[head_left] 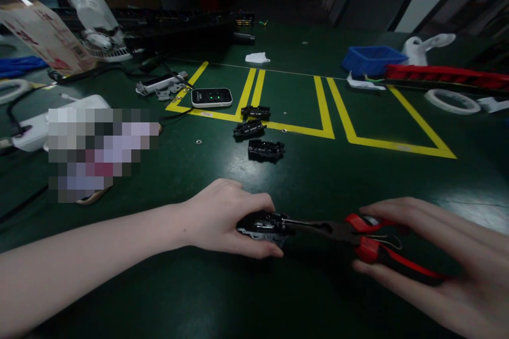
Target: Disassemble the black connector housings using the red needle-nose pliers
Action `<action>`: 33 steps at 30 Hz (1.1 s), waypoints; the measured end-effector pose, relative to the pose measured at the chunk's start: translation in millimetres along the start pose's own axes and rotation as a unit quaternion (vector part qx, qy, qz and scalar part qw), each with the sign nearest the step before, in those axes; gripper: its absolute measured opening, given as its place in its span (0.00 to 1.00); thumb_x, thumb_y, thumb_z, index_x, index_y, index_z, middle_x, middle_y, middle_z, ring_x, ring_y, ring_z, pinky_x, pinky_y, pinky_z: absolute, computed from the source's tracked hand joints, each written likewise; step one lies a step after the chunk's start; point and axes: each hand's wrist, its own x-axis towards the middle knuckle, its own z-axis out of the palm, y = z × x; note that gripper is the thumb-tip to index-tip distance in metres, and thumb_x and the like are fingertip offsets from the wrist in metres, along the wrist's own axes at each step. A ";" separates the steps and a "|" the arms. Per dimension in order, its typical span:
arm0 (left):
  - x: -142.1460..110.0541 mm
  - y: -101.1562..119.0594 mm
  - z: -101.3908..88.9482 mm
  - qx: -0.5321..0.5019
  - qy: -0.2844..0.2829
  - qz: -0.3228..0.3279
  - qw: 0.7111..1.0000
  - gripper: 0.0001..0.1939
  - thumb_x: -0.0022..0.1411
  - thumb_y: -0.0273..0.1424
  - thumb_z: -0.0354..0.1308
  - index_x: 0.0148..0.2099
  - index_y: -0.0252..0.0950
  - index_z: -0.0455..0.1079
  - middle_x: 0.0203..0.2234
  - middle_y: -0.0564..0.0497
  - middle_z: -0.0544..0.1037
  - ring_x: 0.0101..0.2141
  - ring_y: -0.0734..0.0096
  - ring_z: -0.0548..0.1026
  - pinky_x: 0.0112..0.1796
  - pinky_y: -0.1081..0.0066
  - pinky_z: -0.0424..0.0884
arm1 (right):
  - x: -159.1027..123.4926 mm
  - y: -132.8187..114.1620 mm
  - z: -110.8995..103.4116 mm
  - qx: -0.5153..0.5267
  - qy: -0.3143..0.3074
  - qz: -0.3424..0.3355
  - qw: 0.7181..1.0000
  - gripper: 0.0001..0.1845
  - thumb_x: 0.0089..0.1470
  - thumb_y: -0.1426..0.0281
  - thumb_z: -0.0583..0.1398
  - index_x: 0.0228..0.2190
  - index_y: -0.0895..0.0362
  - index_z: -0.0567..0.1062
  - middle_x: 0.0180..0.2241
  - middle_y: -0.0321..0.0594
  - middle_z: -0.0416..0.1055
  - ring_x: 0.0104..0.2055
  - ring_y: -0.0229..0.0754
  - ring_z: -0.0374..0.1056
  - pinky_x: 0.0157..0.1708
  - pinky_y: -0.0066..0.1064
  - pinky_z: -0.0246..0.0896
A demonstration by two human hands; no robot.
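Observation:
My left hand [226, 217] grips a black plastic part [264, 224] between thumb and fingers, low over the green table. In my right hand [433, 254] is a pair of needle-nose pliers [366, 241] with red and black handles and a wire spring between them. The long jaws point left, and their tips meet the right end of the black part. Whether the tips pinch anything there is too small to tell. Beyond my left hand lie three similar black parts, the nearest [266, 149], a middle one [249, 128] and the farthest [255, 112].
Yellow tape lines [296, 128] mark the green table. A small device with green lights [211, 97] lies behind the parts, near a small ring [199, 142]. A blurred-out object [103, 156] and a white power strip [79, 116] are left. Right are a blue bin [363, 62] and tape roll [452, 101].

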 end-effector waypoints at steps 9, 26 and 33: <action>1.8 0.4 0.2 0.034 -0.007 -0.010 0.999 0.21 0.61 0.50 0.63 0.41 0.37 0.73 0.24 0.56 0.77 0.23 0.74 0.72 0.28 0.73 0.61 | 3.2 -1.5 4.4 0.023 -0.015 -0.017 0.999 0.20 0.55 0.50 0.63 0.44 0.49 0.72 0.37 0.38 0.78 0.30 0.45 0.75 0.26 0.36 0.72; 2.5 -6.7 -4.2 0.020 -0.017 -0.020 0.999 0.22 0.61 0.51 0.62 0.42 0.36 0.74 0.24 0.55 0.76 0.23 0.74 0.72 0.24 0.76 0.60 | 10.5 7.6 26.5 0.089 -0.012 -0.006 0.996 0.22 0.53 0.48 0.65 0.43 0.48 0.72 0.36 0.38 0.78 0.33 0.47 0.77 0.26 0.36 0.76; 3.4 -8.1 -6.8 0.023 -0.026 -0.027 0.999 0.23 0.61 0.52 0.61 0.42 0.36 0.74 0.25 0.54 0.77 0.24 0.73 0.73 0.24 0.75 0.60 | 7.6 10.0 28.3 0.100 -0.024 0.021 0.994 0.22 0.51 0.50 0.66 0.44 0.47 0.73 0.39 0.38 0.78 0.36 0.48 0.77 0.29 0.39 0.76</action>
